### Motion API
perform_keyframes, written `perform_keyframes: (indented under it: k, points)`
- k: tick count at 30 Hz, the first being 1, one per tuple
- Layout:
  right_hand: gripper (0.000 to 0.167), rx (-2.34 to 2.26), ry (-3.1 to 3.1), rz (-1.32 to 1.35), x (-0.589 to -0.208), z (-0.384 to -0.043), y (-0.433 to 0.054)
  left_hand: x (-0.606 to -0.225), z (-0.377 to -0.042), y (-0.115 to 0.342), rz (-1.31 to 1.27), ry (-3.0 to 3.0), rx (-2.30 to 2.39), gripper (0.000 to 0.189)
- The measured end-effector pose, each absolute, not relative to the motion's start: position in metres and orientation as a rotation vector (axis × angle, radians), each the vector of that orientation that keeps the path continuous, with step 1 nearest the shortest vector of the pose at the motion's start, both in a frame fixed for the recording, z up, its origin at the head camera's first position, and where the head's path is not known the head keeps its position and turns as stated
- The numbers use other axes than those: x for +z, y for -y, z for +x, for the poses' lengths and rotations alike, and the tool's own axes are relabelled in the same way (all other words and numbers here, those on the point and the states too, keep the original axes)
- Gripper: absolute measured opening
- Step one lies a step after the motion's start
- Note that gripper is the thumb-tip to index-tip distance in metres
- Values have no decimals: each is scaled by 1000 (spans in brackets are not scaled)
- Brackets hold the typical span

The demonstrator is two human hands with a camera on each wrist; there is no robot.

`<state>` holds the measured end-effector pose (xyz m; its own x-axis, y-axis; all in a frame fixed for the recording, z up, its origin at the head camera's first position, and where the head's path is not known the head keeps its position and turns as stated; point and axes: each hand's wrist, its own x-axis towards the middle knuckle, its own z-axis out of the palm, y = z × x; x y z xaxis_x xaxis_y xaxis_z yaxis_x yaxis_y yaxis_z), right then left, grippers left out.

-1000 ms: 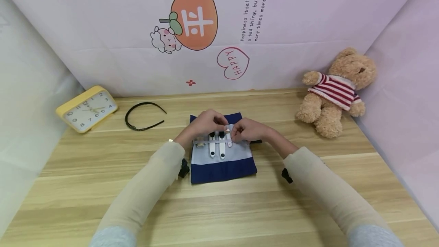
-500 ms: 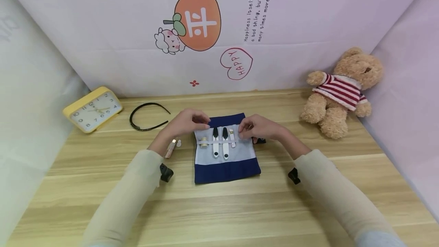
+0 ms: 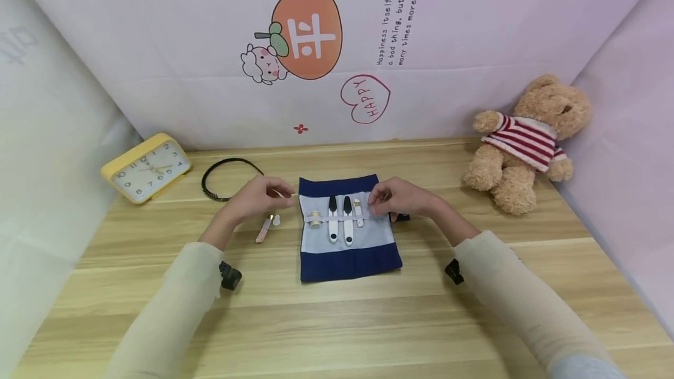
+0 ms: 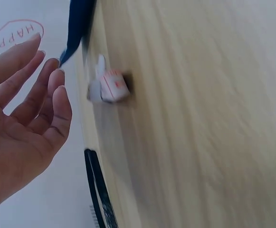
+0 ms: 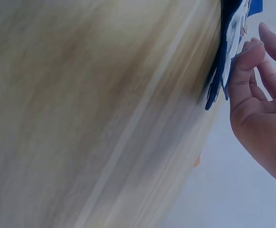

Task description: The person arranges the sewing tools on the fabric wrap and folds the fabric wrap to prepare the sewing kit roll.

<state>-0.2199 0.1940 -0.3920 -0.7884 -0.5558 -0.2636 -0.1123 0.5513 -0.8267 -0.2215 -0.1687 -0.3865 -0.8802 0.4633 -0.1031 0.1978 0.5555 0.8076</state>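
Observation:
A navy and pale grey fabric pouch (image 3: 350,266) lies unfolded on the table. Its elastic band holds a small pale round item (image 3: 315,219), two slim white tools with black tips (image 3: 333,221) and a nail clipper (image 3: 358,213). My left hand (image 3: 260,196) hovers just off the pouch's left edge, fingers loosely bent around nothing. Below it on the table lie a pinkish nail clipper (image 3: 264,229) and a small white piece (image 3: 276,220). Over the pouch's right side is my right hand (image 3: 402,196); the right wrist view shows its fingertips right at the fabric, thumb apart.
A black headband (image 3: 210,175), partly behind my left hand, and a yellow alarm clock (image 3: 147,169) are at the back left. A teddy bear (image 3: 521,145) in a striped sweater leans at the back right. Printed white cloth (image 3: 210,34) covers the wall behind.
My left hand has moved left from the clipper in the pouch to beyond its left edge, uncovering the pinkish clipper and white piece. My right hand has drawn back slightly from the banded clipper.

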Motion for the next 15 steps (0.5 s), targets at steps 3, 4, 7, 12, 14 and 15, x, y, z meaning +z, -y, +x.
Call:
perform_keyframes:
  k: [3,4,7,12,14,15]
  points:
    - [19,-1157,-2282,-535,-392,-220,-195,-388,-220,177,514,-2513,1211,30]
    - [19,-1149,-2286,-530,-392,-220,-196,-389,-219,179,508,-2518,1202,30]
    - [17,-1120,-2298,-532,-392,-220,-196,-392,-217,184,493,-2516,1175,29]
    - [12,-1071,-2329,-598,-393,-219,-194,-397,-215,188,465,-2488,1145,31]
    - [11,-1065,-2327,-603,-394,-219,-193,-399,-215,188,455,-2494,1129,32]
    - [11,-1063,-2322,-596,-394,-219,-193,-400,-215,188,445,-2497,1124,33]
